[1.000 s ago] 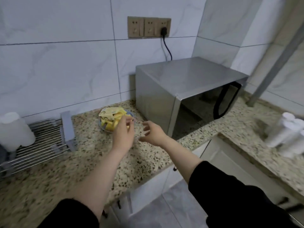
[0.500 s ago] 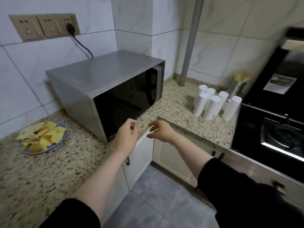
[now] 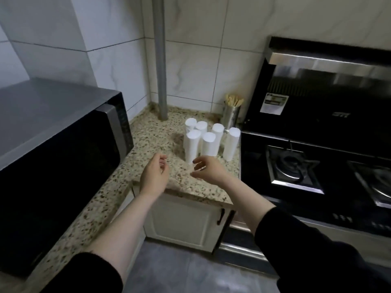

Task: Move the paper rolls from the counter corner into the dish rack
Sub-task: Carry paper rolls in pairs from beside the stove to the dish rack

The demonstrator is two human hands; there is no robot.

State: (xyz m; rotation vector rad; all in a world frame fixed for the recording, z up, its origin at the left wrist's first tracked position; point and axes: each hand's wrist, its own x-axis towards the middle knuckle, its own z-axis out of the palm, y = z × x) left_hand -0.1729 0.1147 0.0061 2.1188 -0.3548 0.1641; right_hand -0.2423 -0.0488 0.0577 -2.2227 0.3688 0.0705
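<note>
Our fingers (image 3: pixel 163 160) are loosely curled and hold nothing, left hand (image 3: pixel 154 176) and right hand (image 3: pixel 208 169) now just before the six upright rolls (image 3: pixel 208 142) in the counter (image 3: pixel 152 136) corner, since we turned from the rack, so grasping can begin.

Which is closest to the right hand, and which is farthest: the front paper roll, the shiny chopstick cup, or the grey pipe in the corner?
From the right hand, in the head view:
1. Front paper roll: just beyond the fingertips, at the front left of the cluster.
2. Chopstick cup: behind the rolls, beside the stove.
3. Grey pipe: far back in the wall corner, to the left.
</note>
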